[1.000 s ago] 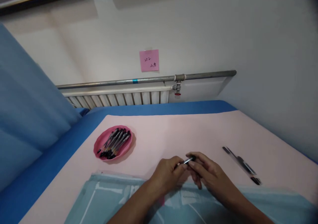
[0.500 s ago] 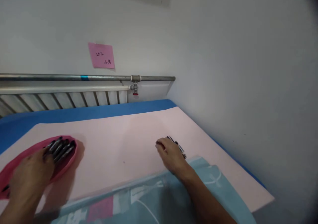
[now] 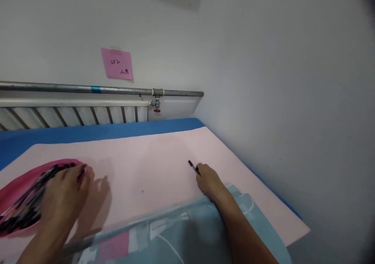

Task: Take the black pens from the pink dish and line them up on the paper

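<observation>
My left hand lies over the right part of a pink dish that holds several black pens. Its fingers curl down among the pens, and what they grip is hidden and blurred. My right hand rests on the pink sheet toward the right. A black pen sticks out from under its fingers. The fingers are closed over that pen, which lies on the sheet.
A light blue patterned cloth covers the near edge. The pink sheet lies on a blue surface. A white wall runs close along the right. A radiator and metal pipe stand behind, with a pink note above.
Both hands held one pen together at the centre a second ago. They parted: the left went to the pink dish, the right to the pens on the right. The view turned right.
</observation>
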`<state>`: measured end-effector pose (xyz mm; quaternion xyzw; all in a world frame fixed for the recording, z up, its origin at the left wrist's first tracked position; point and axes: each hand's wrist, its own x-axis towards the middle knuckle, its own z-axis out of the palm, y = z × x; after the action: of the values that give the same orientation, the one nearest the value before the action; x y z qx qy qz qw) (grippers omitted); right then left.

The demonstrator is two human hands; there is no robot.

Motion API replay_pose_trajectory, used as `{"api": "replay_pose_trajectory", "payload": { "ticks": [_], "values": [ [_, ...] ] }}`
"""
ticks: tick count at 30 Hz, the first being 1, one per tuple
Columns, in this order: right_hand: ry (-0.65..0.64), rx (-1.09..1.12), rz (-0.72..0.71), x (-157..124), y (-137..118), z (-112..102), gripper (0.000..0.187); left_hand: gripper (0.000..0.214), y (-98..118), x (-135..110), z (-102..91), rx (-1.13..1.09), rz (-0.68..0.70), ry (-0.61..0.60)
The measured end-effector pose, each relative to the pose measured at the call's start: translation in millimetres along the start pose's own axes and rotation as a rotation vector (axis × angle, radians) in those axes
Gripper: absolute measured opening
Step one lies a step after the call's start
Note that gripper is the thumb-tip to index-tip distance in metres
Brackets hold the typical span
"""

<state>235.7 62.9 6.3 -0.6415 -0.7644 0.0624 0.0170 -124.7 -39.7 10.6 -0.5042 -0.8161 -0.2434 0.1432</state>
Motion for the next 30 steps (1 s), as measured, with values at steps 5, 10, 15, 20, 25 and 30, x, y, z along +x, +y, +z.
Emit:
{"api": "replay_pose_trajectory", "payload": {
  "ticks": [5, 10, 15, 20, 25, 30],
  "values": [
    [0.013, 0.042, -0.146, -5.5, -32.1, 13.3, 0.021, 0.029, 36.9, -19.4, 14.7, -0.055, 0.213, -0.118],
    [0.024, 0.092, -0.291, -13.1, -54.7, 22.8, 0.02, 0.033, 60.4, -39.0, 23.7, -0.249, 0.247, -0.224],
    [0.037, 0.144, -0.411, -19.1, -67.9, 29.4, 0.017, 0.032, 82.1, -54.8, 31.7, -0.348, 0.259, -0.396],
    [0.032, 0.27, -0.463, -19.6, -76.0, 34.4, 0.018, 0.032, 110.0, -64.5, 37.2, -0.374, 0.313, -0.572],
    [0.076, 0.287, -0.41, -13.2, -70.0, 29.1, 0.022, 0.028, 133.8, -65.1, 32.3, -0.259, 0.293, -0.597],
    [0.099, 0.123, -0.35, -12.0, -66.0, 20.3, 0.017, 0.025, 134.0, -61.3, 27.7, -0.153, 0.264, -0.629]
  ]
}}
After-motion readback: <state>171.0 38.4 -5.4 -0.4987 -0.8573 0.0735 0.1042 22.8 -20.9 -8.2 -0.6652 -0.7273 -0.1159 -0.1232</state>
